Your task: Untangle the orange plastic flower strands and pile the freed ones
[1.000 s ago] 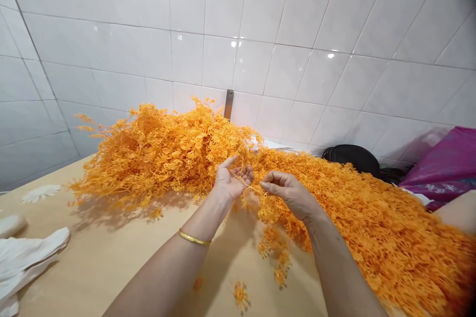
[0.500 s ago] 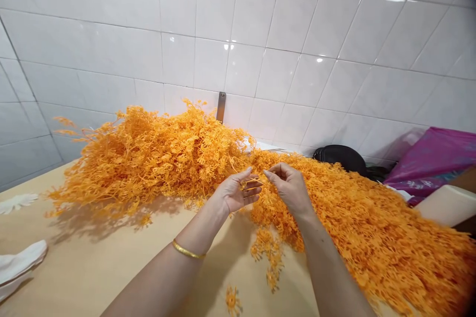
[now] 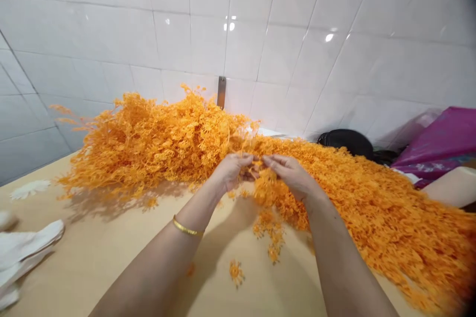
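My left hand (image 3: 231, 173), with a gold bangle on its wrist, is closed with thumb and fingers around a thin orange plastic flower stem (image 3: 243, 174). Just to its right, my right hand (image 3: 292, 176) pinches orange plastic florets (image 3: 265, 171) at the fingertips. The fingertips of both hands nearly meet. Behind my left hand rises a bushy pile of orange artificial flower stems (image 3: 159, 148). A wide heap of loose orange florets (image 3: 383, 218) spreads under and beyond my right hand. The exact grip is partly blurred.
Several florets lie on the tan table, one a single floret (image 3: 236, 272) near the front. White gloves (image 3: 29, 252) and a white flower-shaped piece (image 3: 30, 189) are at left. A black round case (image 3: 345, 143) and a purple bag (image 3: 441, 143) stand at the back right, by the tiled wall.
My hands have come closer together at the fingertips, and the left fingers have closed more. Some florets now show below the hands, and an orange blur appears beside my left forearm. The view has shifted slightly.
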### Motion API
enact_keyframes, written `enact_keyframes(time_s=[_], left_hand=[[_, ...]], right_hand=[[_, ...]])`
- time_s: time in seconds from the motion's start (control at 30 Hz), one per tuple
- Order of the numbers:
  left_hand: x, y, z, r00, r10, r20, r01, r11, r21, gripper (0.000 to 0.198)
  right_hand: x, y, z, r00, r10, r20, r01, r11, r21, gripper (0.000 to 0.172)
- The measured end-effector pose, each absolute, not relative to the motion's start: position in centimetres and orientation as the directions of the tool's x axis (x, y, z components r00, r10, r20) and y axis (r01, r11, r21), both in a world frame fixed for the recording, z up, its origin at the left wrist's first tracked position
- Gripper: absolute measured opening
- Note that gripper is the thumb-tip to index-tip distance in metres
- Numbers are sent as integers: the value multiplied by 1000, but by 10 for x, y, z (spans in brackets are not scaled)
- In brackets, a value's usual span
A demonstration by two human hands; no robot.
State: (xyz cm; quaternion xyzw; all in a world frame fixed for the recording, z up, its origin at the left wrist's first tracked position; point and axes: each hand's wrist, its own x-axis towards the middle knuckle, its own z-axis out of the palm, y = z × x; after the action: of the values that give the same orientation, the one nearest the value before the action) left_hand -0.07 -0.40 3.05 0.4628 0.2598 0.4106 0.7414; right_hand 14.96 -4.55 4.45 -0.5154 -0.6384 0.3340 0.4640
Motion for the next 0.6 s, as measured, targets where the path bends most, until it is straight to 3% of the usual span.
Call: enact_keyframes(time_s=[0.13,0.2,0.33,0.47,0.6], left_hand=[[-32,-11,66,356,917,178,-489,21,872,13],[-49,-16,85,243,953,181,-522,-29,852,18],[-64,-31,108,129,961,245,-515,-147,845,25],[-61,-39,110,178,934,309,-509,-181,841,25],[-59,-37,109,177,944,280,-558,-139,818,22]], right_hand=[[138,-55,58,239,816,526,412,406,-816,23],[127,-61,63,199,775,600,452,471,-758,23],[82,-76,46,-172,793,585,515,578,-632,21],[25,-101,2,-696,557,453,457,830,-318,14],[15,-121,-31,-805,486,341,493,867,-73,31]])
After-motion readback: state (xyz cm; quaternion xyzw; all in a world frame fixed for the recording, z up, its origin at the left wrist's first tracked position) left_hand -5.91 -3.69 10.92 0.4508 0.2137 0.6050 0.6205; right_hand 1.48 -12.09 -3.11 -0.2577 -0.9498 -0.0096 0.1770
